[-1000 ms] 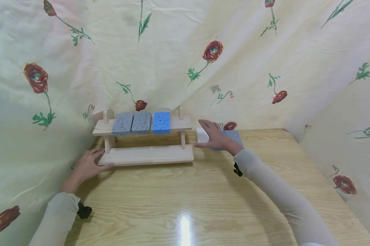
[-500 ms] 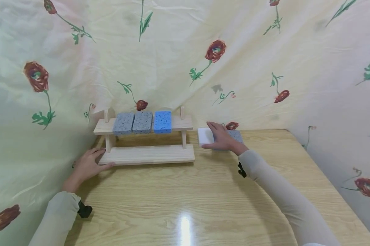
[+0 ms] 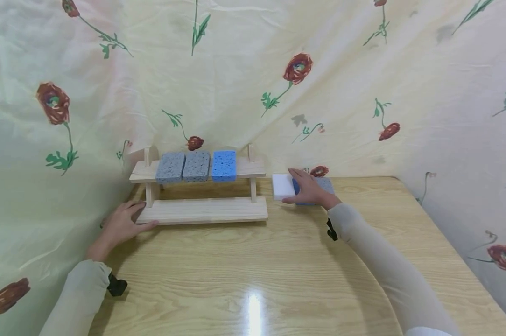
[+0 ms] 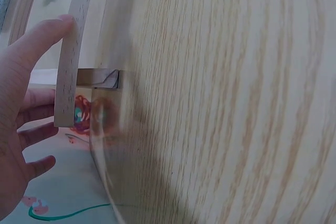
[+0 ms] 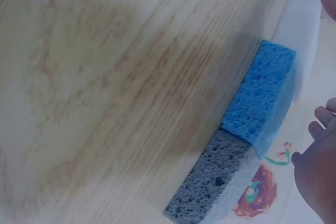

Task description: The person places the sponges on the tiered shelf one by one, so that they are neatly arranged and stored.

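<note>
A rectangular bright-blue sponge block [image 5: 261, 93], its surface full of small dark pores, lies near the back edge of the desk [image 3: 219, 270], between a smooth white block [image 3: 280, 184] and a coarse grey sponge block [image 5: 212, 177] which it touches. The right hand [image 3: 307, 189] is over it, the fingers and thumb wide apart. The left hand [image 3: 120, 223] holds the pale wooden two-level rack [image 3: 202, 212] at its lower left end, between thumb and fingers.
</note>
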{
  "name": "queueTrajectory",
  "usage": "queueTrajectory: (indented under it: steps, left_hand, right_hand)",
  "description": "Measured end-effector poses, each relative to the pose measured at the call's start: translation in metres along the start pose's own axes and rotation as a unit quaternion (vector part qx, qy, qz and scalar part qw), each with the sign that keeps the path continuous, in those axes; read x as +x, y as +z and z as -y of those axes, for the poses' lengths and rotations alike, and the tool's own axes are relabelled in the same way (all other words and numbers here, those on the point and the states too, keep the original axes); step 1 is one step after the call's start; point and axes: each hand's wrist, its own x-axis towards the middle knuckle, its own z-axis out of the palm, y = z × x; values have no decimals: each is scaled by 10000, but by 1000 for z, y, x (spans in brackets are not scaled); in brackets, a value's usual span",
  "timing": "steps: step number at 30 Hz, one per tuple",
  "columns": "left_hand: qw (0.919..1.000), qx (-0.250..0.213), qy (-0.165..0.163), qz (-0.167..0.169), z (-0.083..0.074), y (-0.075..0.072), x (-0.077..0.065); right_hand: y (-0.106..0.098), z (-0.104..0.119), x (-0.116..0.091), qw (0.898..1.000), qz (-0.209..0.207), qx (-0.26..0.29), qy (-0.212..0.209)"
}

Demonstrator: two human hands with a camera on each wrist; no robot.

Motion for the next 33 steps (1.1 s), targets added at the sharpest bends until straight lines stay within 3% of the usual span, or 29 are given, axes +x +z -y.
queueTrajectory:
  steps: [22,33]
  left_hand:
    - [10000,18,-60,-10,-1,2,-1]
    - [9999,-7,-141,11,-3,2,1]
  right_hand:
    - [5,-18,15,9977,299,562,239]
    - [5,-22,20,9971,398,595,277]
